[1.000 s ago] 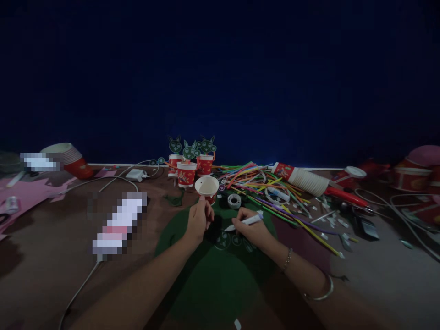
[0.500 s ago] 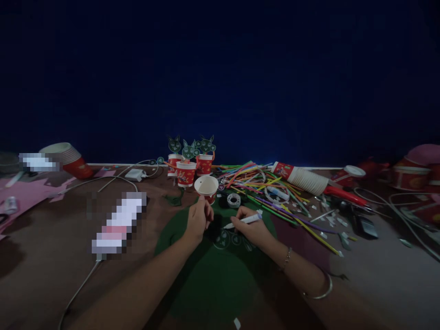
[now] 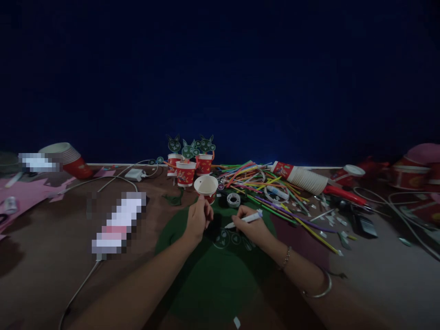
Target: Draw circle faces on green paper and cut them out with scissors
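Note:
My right hand (image 3: 249, 223) grips a white marker (image 3: 252, 217), its tip at the upper edge of a drawn round face (image 3: 222, 239) on dark green paper (image 3: 213, 279). Beside that face are a drawn circle with a heart (image 3: 236, 238) and long leaf-like outlines. My left hand (image 3: 199, 219) rests on the paper to the left of the drawing, fingers curled, with nothing visible in them. Just beyond it stands a paper cup (image 3: 206, 185), open end up. A roll of tape (image 3: 233, 200) lies to the right of this cup.
Behind stand several red cups (image 3: 186, 174) with green animal-face cutouts. Right of them lie colourful pipe cleaners (image 3: 254, 174), a toppled cup stack (image 3: 309, 179), red-handled scissors (image 3: 345, 195) and paper scraps. A blurred-out device with a cable (image 3: 118, 224) and pink paper (image 3: 32, 195) are left.
The marker has shifted very slightly in my right hand, its back end a little higher and its tip a touch to the right. My left hand stays in place.

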The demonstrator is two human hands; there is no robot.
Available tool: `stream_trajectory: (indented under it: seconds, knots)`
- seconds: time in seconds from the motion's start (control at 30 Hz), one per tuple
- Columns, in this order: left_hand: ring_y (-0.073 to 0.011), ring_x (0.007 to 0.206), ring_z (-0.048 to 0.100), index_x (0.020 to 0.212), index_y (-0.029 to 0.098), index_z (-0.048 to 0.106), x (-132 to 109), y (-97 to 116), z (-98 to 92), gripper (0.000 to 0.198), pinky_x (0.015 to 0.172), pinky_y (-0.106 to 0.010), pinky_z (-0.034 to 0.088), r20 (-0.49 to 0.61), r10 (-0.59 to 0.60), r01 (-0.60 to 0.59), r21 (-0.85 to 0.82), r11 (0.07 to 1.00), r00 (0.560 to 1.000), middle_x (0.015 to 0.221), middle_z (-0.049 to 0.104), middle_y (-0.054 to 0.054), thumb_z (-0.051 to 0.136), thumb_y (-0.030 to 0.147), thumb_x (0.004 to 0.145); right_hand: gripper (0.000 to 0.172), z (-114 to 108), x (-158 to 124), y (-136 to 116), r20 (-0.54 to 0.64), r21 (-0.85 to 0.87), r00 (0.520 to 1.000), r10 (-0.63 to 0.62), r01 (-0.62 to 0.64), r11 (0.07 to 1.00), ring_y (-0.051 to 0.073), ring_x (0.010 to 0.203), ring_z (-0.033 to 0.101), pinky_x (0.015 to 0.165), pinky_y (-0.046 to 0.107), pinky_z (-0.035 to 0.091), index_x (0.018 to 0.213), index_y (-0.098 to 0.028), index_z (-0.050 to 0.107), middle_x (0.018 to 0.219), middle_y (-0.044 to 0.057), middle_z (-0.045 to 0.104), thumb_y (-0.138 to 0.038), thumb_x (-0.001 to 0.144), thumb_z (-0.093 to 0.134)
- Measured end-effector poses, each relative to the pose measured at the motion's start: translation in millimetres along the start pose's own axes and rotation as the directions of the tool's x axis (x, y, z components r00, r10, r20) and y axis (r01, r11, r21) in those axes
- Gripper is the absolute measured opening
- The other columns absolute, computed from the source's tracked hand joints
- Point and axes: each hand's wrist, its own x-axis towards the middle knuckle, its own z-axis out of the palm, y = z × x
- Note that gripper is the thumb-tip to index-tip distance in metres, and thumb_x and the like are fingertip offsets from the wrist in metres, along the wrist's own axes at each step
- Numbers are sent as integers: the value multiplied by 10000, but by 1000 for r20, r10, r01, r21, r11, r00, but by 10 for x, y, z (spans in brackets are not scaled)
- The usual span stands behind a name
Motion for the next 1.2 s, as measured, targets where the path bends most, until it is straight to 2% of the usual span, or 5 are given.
stream_trajectory:
  seconds: [0.37,0.5,0.67,0.93,1.2]
  knots:
    - [-39,256,297,463,181,358,-12,24,10,524,273,-177,129,-8,1,-1,5,1000,1000,394,456,37,361,556,829,210,18,17,52,-5,-40,1000,-8,8,999,96,408,391,413,209,278,523,-216,398,411,-66,448,-238,665,552]
    - [-40,262,295,457,180,355,-15,29,15,525,274,-174,127,-14,-1,1,2,1000,1000,391,450,34,355,544,835,221,-1,8,8,-27,37,1000,3,-2,999,101,431,420,436,213,307,563,-210,434,452,-51,495,-305,709,569]
    - [-41,265,300,459,179,359,-11,27,15,523,276,-174,132,-14,3,-3,8,1000,1000,395,449,29,361,546,833,244,-23,-50,-108,49,174,999,13,-21,984,95,435,413,443,207,312,603,-205,442,458,-56,469,-360,778,513]
    - [-40,263,310,462,178,357,-12,17,9,525,278,-181,137,0,19,-19,15,1000,1000,400,455,29,350,534,848,151,-5,-94,-158,206,92,978,28,-48,995,78,450,412,432,183,308,640,-186,493,520,-46,531,-265,688,612]
    - [-40,262,304,461,177,363,-7,8,10,525,274,-175,138,-4,24,-24,3,1000,1000,397,446,34,350,529,850,152,0,-81,-138,217,41,975,48,-58,997,76,427,391,418,183,299,619,-186,477,484,-53,507,-258,675,599]
